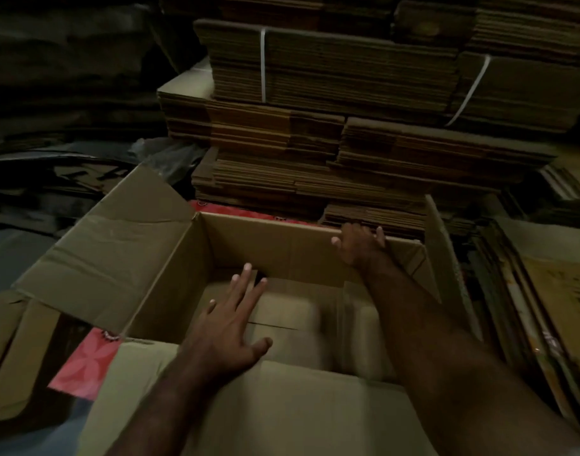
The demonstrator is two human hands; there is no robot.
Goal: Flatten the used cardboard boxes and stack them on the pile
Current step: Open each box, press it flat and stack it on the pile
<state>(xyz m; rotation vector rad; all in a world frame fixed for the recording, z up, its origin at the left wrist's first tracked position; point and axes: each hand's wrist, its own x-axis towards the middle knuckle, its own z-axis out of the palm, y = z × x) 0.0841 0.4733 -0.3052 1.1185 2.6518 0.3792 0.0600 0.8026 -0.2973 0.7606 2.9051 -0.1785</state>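
Observation:
An open brown cardboard box [170, 274] stands in front of me with its flaps spread outward. My left hand [231, 320] reaches into the box with fingers straight and spread, above the bottom flaps. My right hand [361, 245] grips the top edge of the box's far wall, fingers curled over it. Behind the box rises a tall pile of flattened cardboard [315, 139], some bundles tied with white straps.
More flattened cardboard [545, 307] leans in rows at the right. A red patterned sheet [84, 363] lies on the floor under the box at the left. Dark plastic sheeting [68, 93] covers the left background. Another cardboard piece [5, 340] lies at the far left.

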